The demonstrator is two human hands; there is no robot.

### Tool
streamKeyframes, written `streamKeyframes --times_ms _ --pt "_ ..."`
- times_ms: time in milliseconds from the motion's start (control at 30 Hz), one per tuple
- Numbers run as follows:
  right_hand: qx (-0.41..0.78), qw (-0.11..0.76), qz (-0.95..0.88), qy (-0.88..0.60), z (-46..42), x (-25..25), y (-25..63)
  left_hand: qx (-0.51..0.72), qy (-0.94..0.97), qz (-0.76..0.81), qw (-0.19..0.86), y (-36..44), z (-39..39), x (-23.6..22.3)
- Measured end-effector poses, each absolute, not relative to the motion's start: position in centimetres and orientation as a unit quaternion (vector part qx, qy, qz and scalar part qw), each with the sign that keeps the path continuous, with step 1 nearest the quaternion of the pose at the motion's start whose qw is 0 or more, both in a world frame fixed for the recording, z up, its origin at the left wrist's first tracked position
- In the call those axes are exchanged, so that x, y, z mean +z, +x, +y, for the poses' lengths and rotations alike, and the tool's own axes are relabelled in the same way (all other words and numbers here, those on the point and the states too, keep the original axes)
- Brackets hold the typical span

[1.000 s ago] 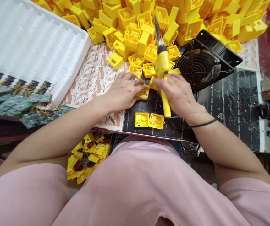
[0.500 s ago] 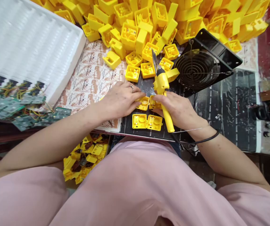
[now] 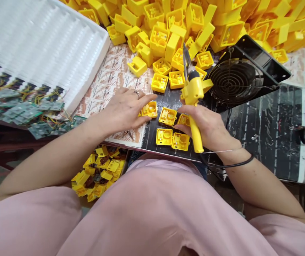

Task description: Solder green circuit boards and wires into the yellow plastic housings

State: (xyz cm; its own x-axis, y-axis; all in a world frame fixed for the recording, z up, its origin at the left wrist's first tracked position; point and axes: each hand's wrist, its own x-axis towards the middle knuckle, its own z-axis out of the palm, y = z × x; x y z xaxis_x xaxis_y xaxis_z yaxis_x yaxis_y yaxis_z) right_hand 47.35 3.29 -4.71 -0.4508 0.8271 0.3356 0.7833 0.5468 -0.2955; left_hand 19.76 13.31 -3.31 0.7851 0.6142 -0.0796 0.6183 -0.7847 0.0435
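My right hand (image 3: 208,126) is wrapped round the handle of a yellow soldering iron (image 3: 192,96), whose tip points away toward the pile. Its fingertips touch a small yellow casing (image 3: 183,120) on the black mat (image 3: 168,149). My left hand (image 3: 124,110) lies flat with fingers stretched out, its fingertips on another yellow casing (image 3: 150,109). Between them sits a third casing (image 3: 167,116). Two more casings (image 3: 172,138) lie side by side nearer to me.
A big heap of yellow plastic housings (image 3: 195,21) fills the back. A black fan (image 3: 234,80) stands at right. At left are a white foam tray (image 3: 35,46) and green circuit boards with wires (image 3: 16,106). More yellow parts (image 3: 99,174) lie below the table edge.
My hands have drawn apart. The left hand slid one casing to the left and flattened out, leaving a casing between the hands. The soldering iron stayed in my right hand.
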Motion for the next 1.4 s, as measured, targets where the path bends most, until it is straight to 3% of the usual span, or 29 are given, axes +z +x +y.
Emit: streamKeyframes --times_ms 200,433,600,667,767,833,1067,1233,1400 --pt "0.082 0.201 -0.862 -0.458 4.1 -5.9 45.9 0.002 0.971 0.215 0.109 16.1 12.7 -2.4" --pt "0.105 0.211 -0.856 -0.461 3.4 -6.0 46.7 0.038 0.916 0.372 0.147 13.0 13.9 -4.6" --pt "0.099 0.212 -0.859 -0.456 3.5 -6.2 46.6 0.146 0.795 0.46 0.368 17.0 16.6 -5.5" --pt "0.088 0.214 -0.862 -0.452 3.5 -6.2 46.6 0.143 0.801 0.477 0.332 18.8 16.9 -5.7" --pt "0.065 0.226 -0.866 -0.44 3.4 -6.2 46.7 0.09 0.857 0.487 0.143 20.0 16.8 -5.8" --pt "0.061 0.231 -0.867 -0.438 3.4 -6.3 46.7 0.09 0.874 0.471 0.078 20.0 16.7 -5.8" --pt "0.027 0.253 -0.865 -0.433 3.4 -6.2 46.6 0.085 0.932 0.289 0.2 20.7 16.2 -5.6" --pt "0.016 0.257 -0.859 -0.442 3.4 -6.4 46.4 0.053 0.916 0.379 0.124 22.2 14.4 -5.0" --pt "0.028 0.269 -0.857 -0.438 3.0 -6.2 46.7 0.072 0.915 0.374 0.134 21.2 12.5 -5.6"
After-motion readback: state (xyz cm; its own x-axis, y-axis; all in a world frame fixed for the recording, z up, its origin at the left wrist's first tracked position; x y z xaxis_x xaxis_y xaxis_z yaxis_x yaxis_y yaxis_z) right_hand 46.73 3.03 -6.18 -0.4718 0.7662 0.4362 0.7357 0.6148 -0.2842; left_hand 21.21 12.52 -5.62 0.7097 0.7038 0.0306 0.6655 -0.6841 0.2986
